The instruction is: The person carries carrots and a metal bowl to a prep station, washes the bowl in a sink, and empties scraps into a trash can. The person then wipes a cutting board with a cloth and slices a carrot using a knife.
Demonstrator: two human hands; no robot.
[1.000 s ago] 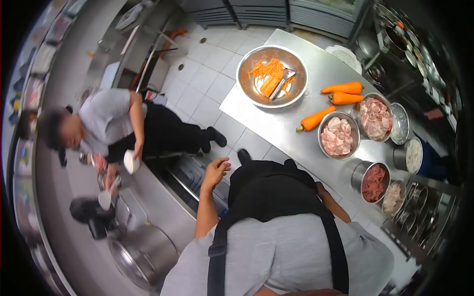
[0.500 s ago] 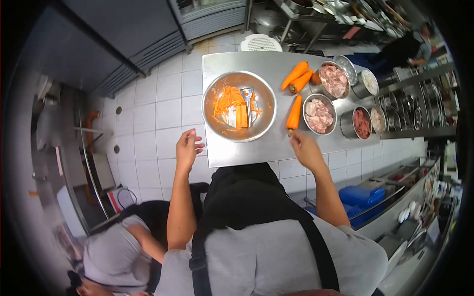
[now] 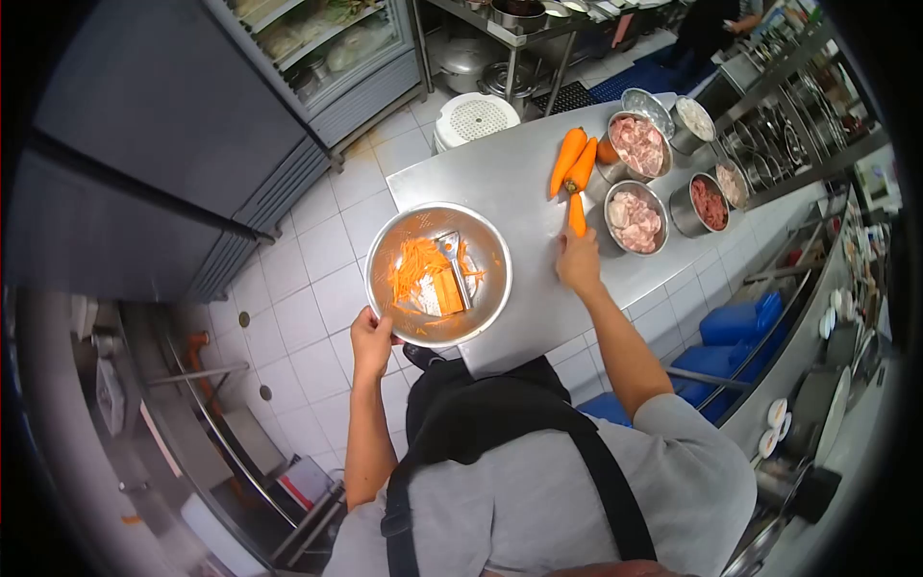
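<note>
My left hand (image 3: pixel 372 343) grips the near-left rim of a perforated steel bowl (image 3: pixel 493 293), which overhangs the left edge of the steel table (image 3: pixel 519 337). Inside it lie orange carrot shreds (image 3: pixel 417 267), a cut carrot block (image 3: pixel 446 291) and a metal peeler (image 3: pixel 458 266). My right hand (image 3: pixel 579 260) is closed round the near end of a carrot (image 3: pixel 576 213), whose tip touches two other carrots (image 3: pixel 569 159). Right of that hand stands a steel bowl of pale meat (image 3: pixel 636 221).
More meat containers (image 3: pixel 638 144) (image 3: pixel 710 204) stand at the table's right end. A white perforated stool (image 3: pixel 476 117) is beyond the table. Tall refrigerators (image 3: pixel 144 115) stand at the left, blue bins (image 3: pixel 740 319) at the right. Another person (image 3: pixel 707 29) is at the upper right.
The view has turned toward the table. My left hand has taken the bowl's rim, and the bowl now overhangs the table edge. My right hand has closed on the near carrot, now nearer the others.
</note>
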